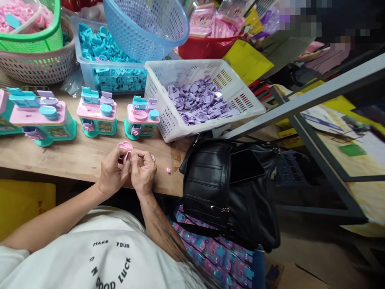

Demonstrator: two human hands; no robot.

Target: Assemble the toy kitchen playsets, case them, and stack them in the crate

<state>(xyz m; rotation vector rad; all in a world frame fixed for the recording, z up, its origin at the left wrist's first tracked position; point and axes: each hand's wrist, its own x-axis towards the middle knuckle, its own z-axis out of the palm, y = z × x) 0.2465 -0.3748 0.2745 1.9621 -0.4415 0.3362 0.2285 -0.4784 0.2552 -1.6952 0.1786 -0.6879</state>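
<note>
My left hand [114, 170] and my right hand [142, 170] meet over the front edge of the wooden table. Between their fingertips is a small pink plastic part [125, 146] with a rounded top; my fingers cover much of it. Both hands are closed on it in a pinch. A tiny pink piece [169, 170] lies on the wood to the right of my right hand. Behind my hands stand toy kitchen counters in pink and teal: one with a pink ring [140, 115] on top, another [96, 114] to its left, and a larger-looking one [45, 116] farther left.
A white basket [207, 127] of purple parts stands behind on the right, beside a clear bin [112, 80] of blue parts. A black bag [207, 172] sits at the table's right end. A blue basket [147, 28] and a green basket [33, 42] are at the back.
</note>
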